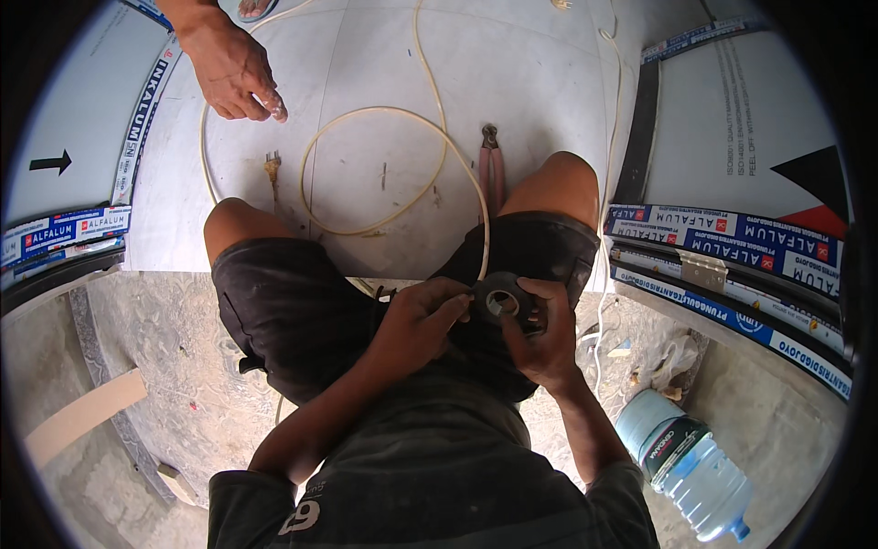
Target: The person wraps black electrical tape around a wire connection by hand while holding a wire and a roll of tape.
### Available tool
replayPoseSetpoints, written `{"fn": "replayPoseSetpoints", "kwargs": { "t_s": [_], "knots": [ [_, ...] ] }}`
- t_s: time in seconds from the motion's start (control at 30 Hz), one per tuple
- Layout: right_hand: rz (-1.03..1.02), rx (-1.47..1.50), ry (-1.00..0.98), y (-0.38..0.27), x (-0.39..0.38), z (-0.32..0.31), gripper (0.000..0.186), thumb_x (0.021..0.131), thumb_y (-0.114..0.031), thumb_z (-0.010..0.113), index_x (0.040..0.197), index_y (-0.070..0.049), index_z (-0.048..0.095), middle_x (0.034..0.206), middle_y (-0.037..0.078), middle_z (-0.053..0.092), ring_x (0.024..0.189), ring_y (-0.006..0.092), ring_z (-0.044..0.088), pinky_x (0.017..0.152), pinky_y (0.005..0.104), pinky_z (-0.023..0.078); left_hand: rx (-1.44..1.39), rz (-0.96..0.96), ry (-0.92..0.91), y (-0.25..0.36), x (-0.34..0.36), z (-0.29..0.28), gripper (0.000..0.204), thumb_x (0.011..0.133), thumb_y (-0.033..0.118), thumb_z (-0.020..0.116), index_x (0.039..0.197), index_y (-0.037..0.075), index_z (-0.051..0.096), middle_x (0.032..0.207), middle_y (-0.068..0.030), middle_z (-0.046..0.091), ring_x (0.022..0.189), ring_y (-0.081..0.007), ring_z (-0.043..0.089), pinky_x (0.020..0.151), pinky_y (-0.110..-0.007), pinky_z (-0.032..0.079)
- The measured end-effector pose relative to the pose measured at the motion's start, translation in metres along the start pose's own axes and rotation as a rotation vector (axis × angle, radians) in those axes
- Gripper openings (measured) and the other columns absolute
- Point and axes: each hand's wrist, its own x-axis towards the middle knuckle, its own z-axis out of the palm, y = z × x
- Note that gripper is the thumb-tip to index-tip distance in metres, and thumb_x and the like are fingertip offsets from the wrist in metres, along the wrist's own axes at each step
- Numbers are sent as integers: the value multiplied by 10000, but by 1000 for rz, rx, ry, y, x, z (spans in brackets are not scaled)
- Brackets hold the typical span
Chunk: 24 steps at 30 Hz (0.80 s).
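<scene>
A roll of black tape (495,295) is gripped at its edge by my right hand (543,340), thumb and fingers closed round it above my lap. Against the roll's left side, my left hand (419,320) pinches thumb and finger together; what lies between them is too small to make out. A cream cable (483,206) runs down over my thigh and disappears by the roll. Beyond my right knee lie end-cutting pliers (492,174) with pink handles. A plug (272,167) with bare prongs rests near my left knee.
Another person's hand (233,78) reaches in at the upper left. Film-wrapped framed panels stand left (69,146) and right (732,128). The cable coils over the white board (357,82) ahead. A large water bottle (700,471) lies on the rough floor at lower right.
</scene>
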Motion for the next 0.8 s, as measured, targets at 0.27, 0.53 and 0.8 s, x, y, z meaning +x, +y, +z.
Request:
{"fn": "replayPoseSetpoints", "kwargs": {
  "t_s": [0.27,0.53,0.8],
  "knots": [
    [-176,36,63,13,-9,12,464,808,29,827,1203,-9,587,1157,212,702,908,297,773,780,366,629,448,387,216,-4,-6,3,234,969,187,784,1079,-9,719,811,-14,703,629,-58,593,560,-260,470],
    [-396,-254,-91,-28,45,-29,171,795,12,767,934,-21,674,1091,158,695,903,317,707,800,423,589,894,620,378,-6,-11,9,274,909,282,816,1043,64,719,914,-105,746,743,-318,756,628,-420,590],
    [-189,-1054,-1160,-79,165,45,344,916,-363,736,939,-22,778,847,127,768,899,342,741,850,439,586,981,792,285,-19,-18,18,232,960,285,768,1031,82,683,886,-94,719,639,-313,731,529,-415,580]
  ]
}}
